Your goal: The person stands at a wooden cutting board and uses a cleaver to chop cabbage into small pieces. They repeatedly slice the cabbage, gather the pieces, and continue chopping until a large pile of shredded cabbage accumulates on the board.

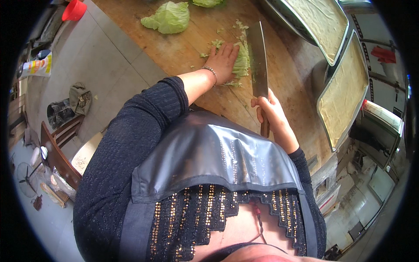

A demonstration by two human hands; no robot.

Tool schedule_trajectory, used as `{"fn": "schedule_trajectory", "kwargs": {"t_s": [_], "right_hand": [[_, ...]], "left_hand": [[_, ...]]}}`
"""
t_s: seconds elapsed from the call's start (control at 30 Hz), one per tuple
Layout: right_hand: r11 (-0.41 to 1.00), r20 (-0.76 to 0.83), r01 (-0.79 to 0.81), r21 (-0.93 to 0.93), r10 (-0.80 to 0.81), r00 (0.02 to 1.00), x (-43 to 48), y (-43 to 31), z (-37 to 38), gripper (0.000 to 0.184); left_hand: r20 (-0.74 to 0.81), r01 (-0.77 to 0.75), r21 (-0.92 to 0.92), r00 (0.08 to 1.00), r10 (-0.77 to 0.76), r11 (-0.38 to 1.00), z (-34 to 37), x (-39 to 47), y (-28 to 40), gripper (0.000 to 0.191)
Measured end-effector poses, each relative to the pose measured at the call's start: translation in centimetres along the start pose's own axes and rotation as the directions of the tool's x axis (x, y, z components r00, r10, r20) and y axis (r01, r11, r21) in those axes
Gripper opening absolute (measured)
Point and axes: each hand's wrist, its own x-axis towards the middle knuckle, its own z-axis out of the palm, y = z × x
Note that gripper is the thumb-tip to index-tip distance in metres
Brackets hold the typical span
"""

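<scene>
My right hand (274, 113) grips the wooden handle of a cleaver (259, 62), its broad blade pointing away from me. Just left of the blade lies a partly shredded piece of cabbage (242, 62) on a wooden work board (183, 55). My left hand (223, 62) lies over the cabbage's left side and holds it down, fingers stretched forward. Its palm hides part of the cabbage. Between blade and cabbage, contact is hard to tell. Small shreds (240, 28) are scattered at the far end and around my fingers.
A larger cabbage chunk (168, 18) rests on the board's far left, with another cabbage piece (208, 2) at the top edge. On the right stand two lined metal trays (343, 95), the farther one over a large round metal pan (288, 19). A red plastic container (74, 10) is far left.
</scene>
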Motion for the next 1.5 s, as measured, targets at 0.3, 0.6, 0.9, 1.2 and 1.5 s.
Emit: {"fn": "schedule_trajectory", "kwargs": {"t_s": [0.3, 0.6, 0.9, 1.2, 1.5], "right_hand": [[0.991, 0.101, -0.107, 0.083, 0.098, 0.990, 2.8, 0.2, -1.4, 0.040], [0.997, -0.004, 0.069, -0.046, -0.069, 0.998, 5.2, 1.7, 0.7, 0.028], [0.998, -0.032, -0.015, -0.055, 0.013, 0.999, -0.2, 0.1, 1.1, 0.038], [0.999, 0.067, -0.037, 0.001, 0.037, 0.997, 4.2, -0.4, 0.9, 0.035], [0.996, -0.013, 0.048, -0.071, -0.049, 0.999, 6.6, 2.0, 1.3, 0.040]], "left_hand": [[0.067, 0.009, 0.020, 0.998, -0.010, 1.000, -0.1, 0.4, 0.1, 0.105], [0.018, -0.004, -0.017, 1.000, 0.004, 1.000, -0.3, 0.1, -0.1, 0.105], [-0.052, -0.016, -0.034, 0.999, 0.014, 0.999, 0.7, -0.1, -0.2, 0.106], [-0.037, 0.014, -0.046, 0.999, -0.016, 0.999, 0.5, 0.3, -0.1, 0.104], [-0.013, -0.003, -0.041, 1.000, 0.002, 0.999, 0.0, 0.3, -0.3, 0.111]]}}
